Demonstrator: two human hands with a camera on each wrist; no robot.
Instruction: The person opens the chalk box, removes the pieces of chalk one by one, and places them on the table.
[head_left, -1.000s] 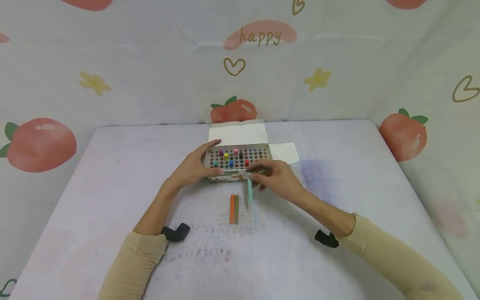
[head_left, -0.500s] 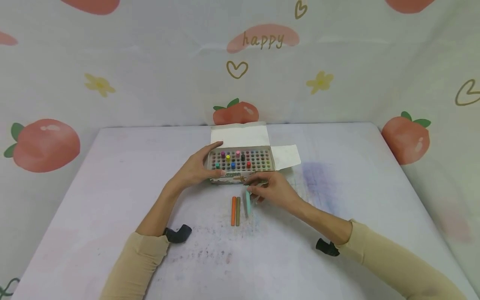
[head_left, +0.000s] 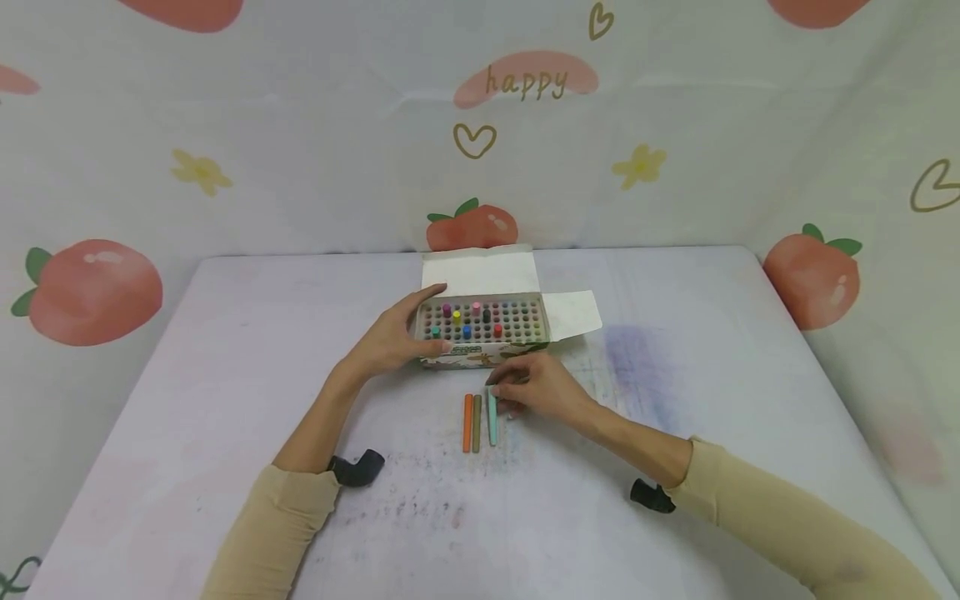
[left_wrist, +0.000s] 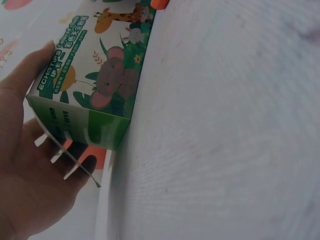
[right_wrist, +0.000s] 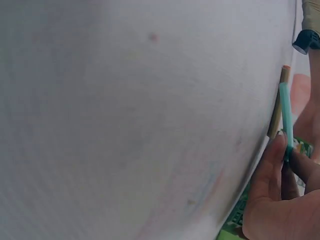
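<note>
A printed chalk box (head_left: 461, 360) stands open at the middle back of the table, several coloured chalks poking from its holed insert. My left hand (head_left: 386, 335) holds the box's left end, thumb along the front and fingers behind; in the left wrist view the thumb lies on the printed face (left_wrist: 95, 75). Just in front of the box, my right hand (head_left: 546, 387) pinches the far end of a mint-green chalk (head_left: 492, 423). That chalk is beside an olive chalk (head_left: 476, 425) and an orange chalk (head_left: 467, 425), which lie parallel on the table.
The box's white lid (head_left: 480, 271) is folded back toward the curtain, and a side flap (head_left: 573, 313) sticks out to the right. Bluish chalk smudges (head_left: 637, 362) mark the tabletop at right. A patterned curtain (head_left: 337, 167) rises behind the table.
My right hand has brought the mint-green chalk from the box's front toward me and slightly left, down beside the olive chalk. The left hand keeps its hold on the box.
</note>
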